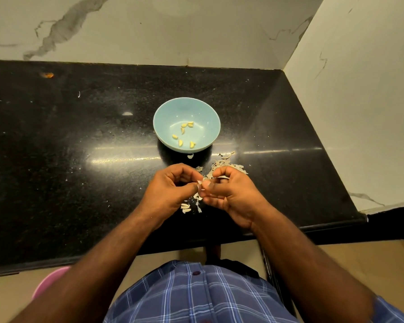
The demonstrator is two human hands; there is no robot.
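Observation:
A light blue bowl [168, 113] stands on the black counter and holds several peeled yellow garlic cloves [184, 134]. Just in front of it my left hand [170, 190] and my right hand [229, 194] meet, fingers curled, both pinching one small garlic clove [202, 184] with pale skin lifting off it. Loose papery garlic skins [224, 165] lie on the counter beyond my right hand, and more garlic skins [190, 206] lie under my hands. Most of the clove is hidden by my fingers.
The black granite counter [68, 148] ends at a marble wall behind and a side wall [359, 101] on the right. A small orange scrap [48, 75] lies far left. A pink object [49, 283] sits below the counter's front edge.

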